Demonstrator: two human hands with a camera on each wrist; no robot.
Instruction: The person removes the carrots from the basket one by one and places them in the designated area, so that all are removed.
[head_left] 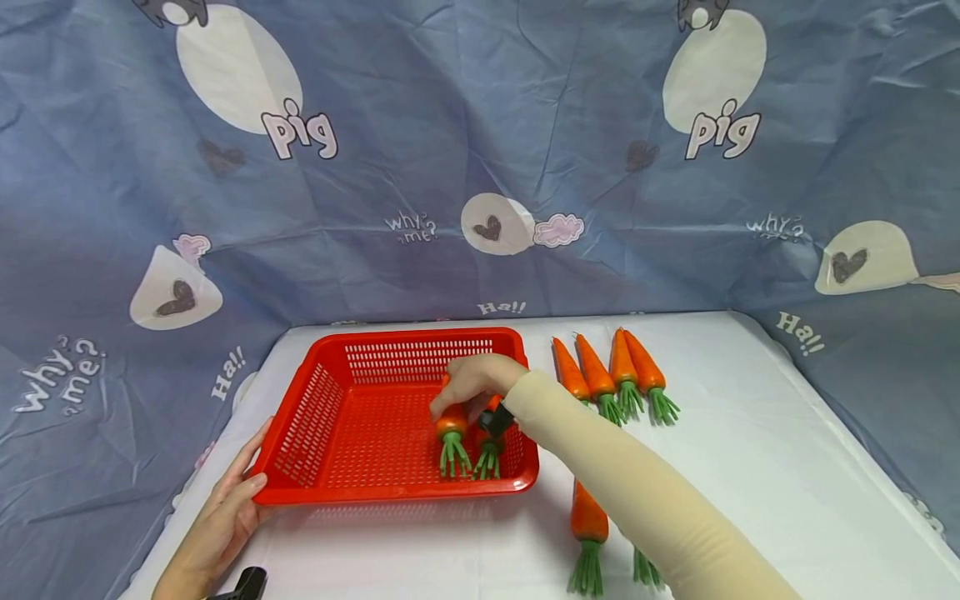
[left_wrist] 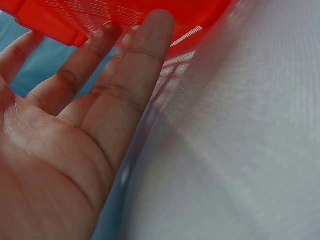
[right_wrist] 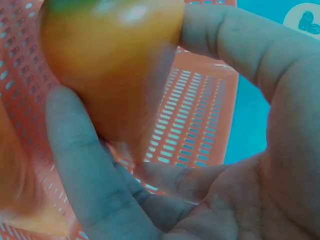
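Observation:
My right hand (head_left: 480, 380) reaches into a red plastic basket (head_left: 397, 493) and holds an orange carrot (head_left: 452, 419) with green stem stubs. In the right wrist view its thumb and fingers curl round the carrot (right_wrist: 115, 65), thick end up. Another carrot (head_left: 487, 450) lies in the basket's right end, partly hidden by the black wrist camera. At the basket's front left corner, my left hand (head_left: 225, 517) touches the rim and side. The left wrist view shows that hand's fingers (left_wrist: 125, 75) nearly straight, tips against the red plastic.
Several carrots (head_left: 600, 375) lie in a row on the white tabletop (head_left: 720, 433), right of the basket. Nearer the front, another carrot (head_left: 588, 512) and the green stems (head_left: 646, 568) of one more show beside the right sleeve (head_left: 637, 483). A blue printed cloth (head_left: 420, 275) hangs behind.

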